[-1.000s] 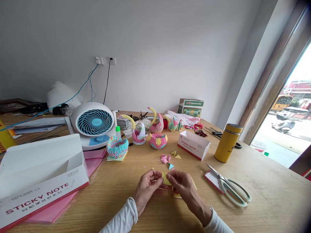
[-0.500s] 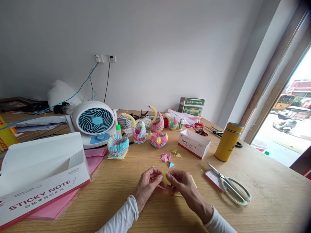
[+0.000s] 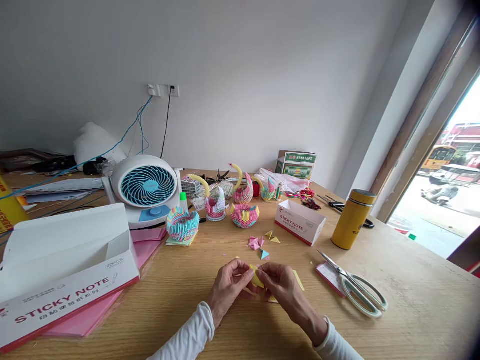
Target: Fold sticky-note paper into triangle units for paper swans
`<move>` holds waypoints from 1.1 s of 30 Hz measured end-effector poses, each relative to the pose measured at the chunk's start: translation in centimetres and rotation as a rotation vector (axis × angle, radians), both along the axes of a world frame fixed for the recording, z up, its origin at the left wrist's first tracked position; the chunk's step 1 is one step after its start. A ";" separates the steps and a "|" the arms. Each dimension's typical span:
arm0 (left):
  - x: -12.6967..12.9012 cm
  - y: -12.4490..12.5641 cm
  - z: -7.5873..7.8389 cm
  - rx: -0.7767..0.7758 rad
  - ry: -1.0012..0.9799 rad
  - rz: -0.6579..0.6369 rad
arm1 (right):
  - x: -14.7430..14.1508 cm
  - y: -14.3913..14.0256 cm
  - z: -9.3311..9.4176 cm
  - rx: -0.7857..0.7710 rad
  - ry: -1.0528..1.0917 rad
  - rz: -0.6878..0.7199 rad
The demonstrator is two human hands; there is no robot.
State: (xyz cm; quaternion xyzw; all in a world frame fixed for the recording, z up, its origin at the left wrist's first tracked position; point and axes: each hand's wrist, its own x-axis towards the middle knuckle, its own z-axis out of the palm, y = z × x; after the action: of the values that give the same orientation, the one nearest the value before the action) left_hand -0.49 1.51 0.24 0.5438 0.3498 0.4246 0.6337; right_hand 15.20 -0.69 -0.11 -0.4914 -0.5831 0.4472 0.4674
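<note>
Two hands meet low over the middle of the bench (image 3: 412, 310), both pinched on one small yellow paper piece (image 3: 257, 278). The left hand (image 3: 228, 287) grips its left edge between thumb and fingertips; the right hand (image 3: 283, 287) nips the right edge the same way, fingers curled close. More yellow slips (image 3: 299, 281) lie under and just beside the right hand. At 12 o'clock from the hands sit small folded triangles (image 3: 258, 243), pink, blue and yellow. Farther at 12 stand the paper swans (image 3: 243, 197). At 2 o'clock are a small sticky note box (image 3: 300, 221) and a yellow flask (image 3: 352, 219); at 3 o'clock, scissors (image 3: 356, 287). At 10 o'clock stands a white fan (image 3: 145, 189), and at 9 a large sticky note box (image 3: 67, 275) rests on pink sheets (image 3: 144, 250).
</note>
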 end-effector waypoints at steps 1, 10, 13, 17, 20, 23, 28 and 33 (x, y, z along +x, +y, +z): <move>0.0 0.0 0.0 -0.003 0.010 -0.001 | -0.1 -0.1 0.1 0.006 -0.009 0.007; 0.1 0.3 -1.0 0.018 0.024 -0.031 | -0.2 -0.2 -0.5 0.097 -0.191 -0.026; 0.2 0.2 -1.0 0.006 0.033 -0.037 | -0.4 -0.3 -0.2 0.195 -0.351 -0.092; 0.3 0.2 -0.9 -0.003 0.059 0.009 | -0.8 -0.6 0.6 0.311 -0.434 -0.119; 0.3 0.2 -0.7 0.022 0.045 0.046 | -0.8 -0.5 0.6 0.214 -0.336 -0.073; 0.3 0.2 -0.6 0.028 0.033 0.077 | -0.5 -0.3 0.3 0.094 -0.174 0.018; 0.3 0.1 -0.5 0.027 0.041 0.068 | -0.4 -0.2 -0.1 0.016 -0.024 0.085; 0.3 0.2 -0.6 0.116 0.088 0.081 | -0.4 -0.1 -0.2 0.006 -0.012 0.053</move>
State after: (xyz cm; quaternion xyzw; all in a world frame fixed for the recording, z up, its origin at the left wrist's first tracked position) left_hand -0.24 1.68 -0.32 0.5832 0.3739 0.4451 0.5674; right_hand 14.83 -0.75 -0.32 -0.4770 -0.6000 0.4546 0.4537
